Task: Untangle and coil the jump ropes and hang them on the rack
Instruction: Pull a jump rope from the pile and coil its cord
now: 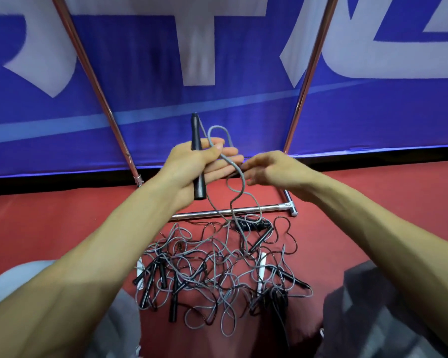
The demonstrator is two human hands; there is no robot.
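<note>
The left hand (202, 164) lies palm up with its fingers stretched out, the thumb clamping a black jump-rope handle (199, 186) across the palm. The handle's long axis runs almost straight up and down in the view. Its tapered tip points up at the banner, and its blunt end sticks out below the heel of the hand toward the floor. From the tip a grey cord (229, 162) arches in a small loop above the fingers. It then crosses them and drops in loose curves to the tangled pile of jump ropes (217, 275).

The right hand (269, 171) reaches in beside the left fingertips, right at the cord. Its fingers are motion-blurred, so I cannot tell whether they pinch the cord or only touch it.

The blue banner (140, 60) behind carries large white characters, cropped by the frame and not readable as a word.

The pile sits on the red floor (49, 215) between the person's grey-clad knees, just on the near side of the rack's chrome base bar (197, 215). Black handles and two white ones lie in the knot. The rack's two chrome uprights (93, 73) slant up and outward against the banner. Bare red floor stretches to either side of the pile and base bar.
</note>
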